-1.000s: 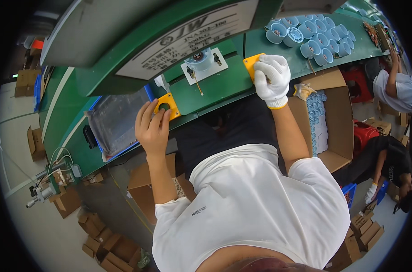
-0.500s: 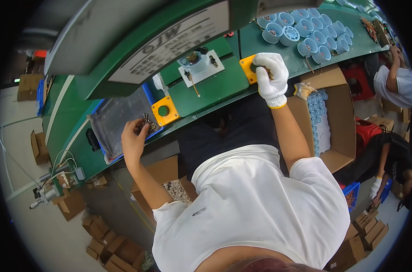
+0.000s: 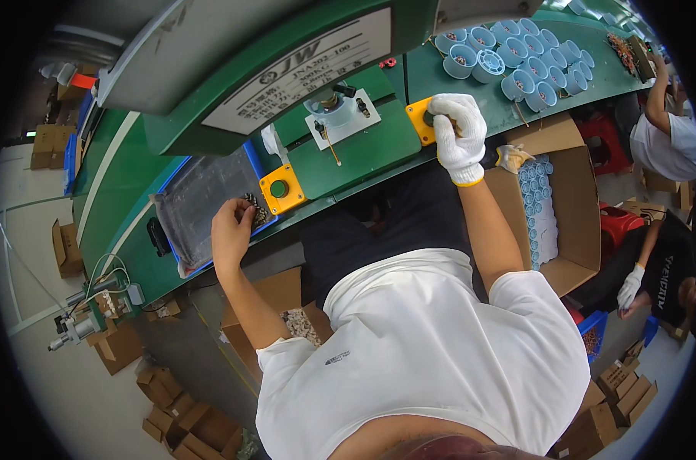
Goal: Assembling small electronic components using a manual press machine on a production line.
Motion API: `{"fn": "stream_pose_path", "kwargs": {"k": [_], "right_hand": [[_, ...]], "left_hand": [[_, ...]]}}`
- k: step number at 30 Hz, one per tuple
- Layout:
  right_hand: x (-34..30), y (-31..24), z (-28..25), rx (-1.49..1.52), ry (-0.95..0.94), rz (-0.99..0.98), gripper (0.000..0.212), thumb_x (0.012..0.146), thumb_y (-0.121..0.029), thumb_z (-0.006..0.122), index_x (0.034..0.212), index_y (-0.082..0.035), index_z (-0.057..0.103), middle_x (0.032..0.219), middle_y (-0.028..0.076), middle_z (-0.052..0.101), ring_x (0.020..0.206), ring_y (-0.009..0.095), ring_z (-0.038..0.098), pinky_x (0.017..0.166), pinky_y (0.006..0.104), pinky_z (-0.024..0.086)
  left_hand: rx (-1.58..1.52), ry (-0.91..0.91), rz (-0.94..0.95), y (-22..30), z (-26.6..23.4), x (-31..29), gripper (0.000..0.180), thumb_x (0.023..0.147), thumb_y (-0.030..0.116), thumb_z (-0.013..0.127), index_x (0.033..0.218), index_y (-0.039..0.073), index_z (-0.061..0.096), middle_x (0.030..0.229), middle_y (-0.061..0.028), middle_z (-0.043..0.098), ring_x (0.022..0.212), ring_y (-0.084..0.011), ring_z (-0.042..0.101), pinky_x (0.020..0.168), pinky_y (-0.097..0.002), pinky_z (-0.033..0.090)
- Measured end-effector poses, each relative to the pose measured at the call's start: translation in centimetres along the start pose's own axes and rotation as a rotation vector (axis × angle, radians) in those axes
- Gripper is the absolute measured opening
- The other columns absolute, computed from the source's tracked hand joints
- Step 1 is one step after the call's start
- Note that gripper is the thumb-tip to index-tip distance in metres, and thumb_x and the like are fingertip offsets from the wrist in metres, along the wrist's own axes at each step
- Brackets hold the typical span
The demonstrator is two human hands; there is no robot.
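My left hand (image 3: 231,230), bare, reaches into the near right corner of a blue-rimmed tray (image 3: 202,203). Its thumb and fingers close together at a small pile of dark metal parts (image 3: 261,215); any part between the fingertips is too small to make out. In a white knit glove, my right hand (image 3: 461,142) is curled against the dark push button of a yellow button box (image 3: 417,121). Between the hands, a clear bluish cup (image 3: 335,115) sits on a white plate (image 3: 369,119) under the press (image 3: 287,84), a thin wire hanging out in front.
A second yellow box (image 3: 290,201) with a green button is beside the tray. Several light-blue cups (image 3: 533,65) stand on the green bench at the right. Below them is a cardboard box (image 3: 576,222) of blue pieces. Two people work at the far right.
My left hand has shifted slightly right and its fingers have come down closer on the metal parts. My right hand stays at the button. A person at the right has moved a gloved hand.
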State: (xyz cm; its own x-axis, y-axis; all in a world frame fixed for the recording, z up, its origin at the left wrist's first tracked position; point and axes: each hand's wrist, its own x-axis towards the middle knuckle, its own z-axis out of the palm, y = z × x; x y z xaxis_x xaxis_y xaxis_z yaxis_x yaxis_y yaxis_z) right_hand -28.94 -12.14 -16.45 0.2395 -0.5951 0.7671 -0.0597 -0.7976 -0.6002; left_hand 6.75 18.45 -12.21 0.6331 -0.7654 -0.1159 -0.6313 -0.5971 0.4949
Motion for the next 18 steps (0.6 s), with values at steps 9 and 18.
{"fn": "stream_pose_path", "kwargs": {"k": [9, 18], "right_hand": [[-0.2, 0.3, 0.0, 0.016, -0.008, -0.010, 0.015, 0.087, -0.001, 0.073, 0.101, -0.003, 0.077, 0.102, 0.013, 0.078, 0.094, 0.032, 0.073, 0.087, 0.0412, 0.059], [3.7, -7.8, 4.6, 0.131, 0.081, 0.212, 0.066, 0.076, -0.024, 0.098, 0.130, 0.002, 0.072, 0.125, 0.022, 0.075, 0.108, 0.038, 0.075, 0.098, 0.0455, 0.061]], "left_hand": [[-0.297, 0.322, 0.300, 3.4, 2.0, 0.3, 0.010, 0.102, 0.002, 0.072, 0.109, -0.003, 0.067, 0.103, -0.0144, 0.069, 0.094, -0.0294, 0.066, 0.091, -0.0375, 0.053], [-0.443, 0.411, 0.528, 11.8, 6.0, 2.4, 0.010, 0.102, 0.002, 0.069, 0.112, -0.001, 0.067, 0.115, -0.0153, 0.075, 0.111, -0.0345, 0.071, 0.100, -0.0427, 0.053]]}}
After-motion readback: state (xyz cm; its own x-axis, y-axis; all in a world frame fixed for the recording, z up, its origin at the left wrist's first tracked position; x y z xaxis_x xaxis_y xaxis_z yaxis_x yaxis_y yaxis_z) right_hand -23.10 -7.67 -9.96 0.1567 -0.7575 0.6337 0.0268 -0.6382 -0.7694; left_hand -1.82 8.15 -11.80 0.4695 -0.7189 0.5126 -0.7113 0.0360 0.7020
